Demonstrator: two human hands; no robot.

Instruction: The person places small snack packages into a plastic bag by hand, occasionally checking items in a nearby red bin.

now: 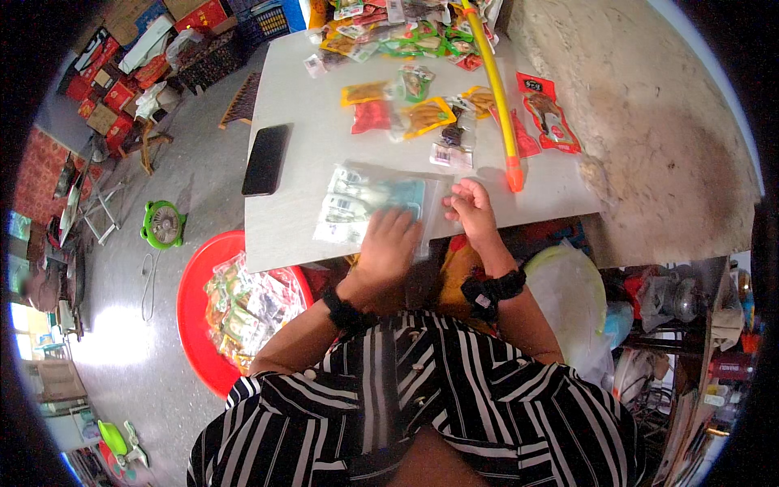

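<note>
A clear plastic zip bag (433,204) lies flat near the front edge of the table, with white and pale blue packets (348,201) inside. On its near side rests my left hand (389,240), palm down with the fingers over the plastic. Just beyond the bag's right end is my right hand (471,210), fingers curled and apart, with nothing visible in them. Past the bag lie several small snack pouches: a red one (371,115), a yellow-edged one (429,117), a green one (417,82) and a clear one with dark contents (453,134).
A black smartphone (266,159) lies at the table's left edge. At right, a yellow stick with an orange tip (496,91) lies beside a large red pouch (548,112). More pouches are heaped (414,36) at the back. A red basin (201,353) of packets and a green fan (163,224) stand left.
</note>
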